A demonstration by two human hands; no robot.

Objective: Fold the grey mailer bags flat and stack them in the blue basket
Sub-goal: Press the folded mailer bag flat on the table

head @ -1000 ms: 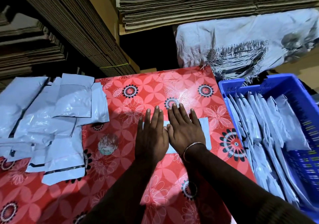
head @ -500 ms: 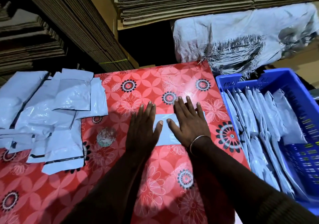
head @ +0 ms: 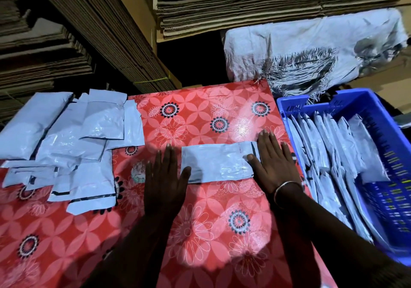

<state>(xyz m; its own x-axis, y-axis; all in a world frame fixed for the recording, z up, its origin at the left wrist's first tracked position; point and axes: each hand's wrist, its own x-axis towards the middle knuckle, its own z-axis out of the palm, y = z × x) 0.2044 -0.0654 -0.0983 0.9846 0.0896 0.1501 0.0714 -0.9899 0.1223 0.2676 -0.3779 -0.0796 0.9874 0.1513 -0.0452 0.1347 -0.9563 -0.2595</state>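
Two hands lie flat on the red flowered tablecloth (head: 211,232) nearest me, fingers straight and spread, holding nothing. My left hand (head: 165,181) rests on the cloth just beside the left end of the folded grey mailer bag (head: 216,165), its thumb touching the bag's near left corner. My right hand (head: 274,165) presses on the bag's right end, where the dark flap strip shows, thumb on the plastic. A metal bangle (head: 287,191) circles that wrist.

Only the bag's ends are weighted, so I judge the slick plastic could spring open in the middle once I lift off, and the fold would be lost. Sliding it over the glossy cloth could also skew it.

To the right, the blue basket (head: 378,114) sits against the table edge, holding rows of folded mailers (head: 329,154) standing on edge and leaning. A new one dropped carelessly might tip that row or land crooked.

To the left, a loose heap of unfolded mailers (head: 66,145) overlaps itself near the table's edge; a stray elbow could push some off.

Farther back, a white woven sack (head: 311,52) hangs with frayed threads near the basket's far rim, and flattened cardboard stacks (head: 266,5) fill the shelves behind.
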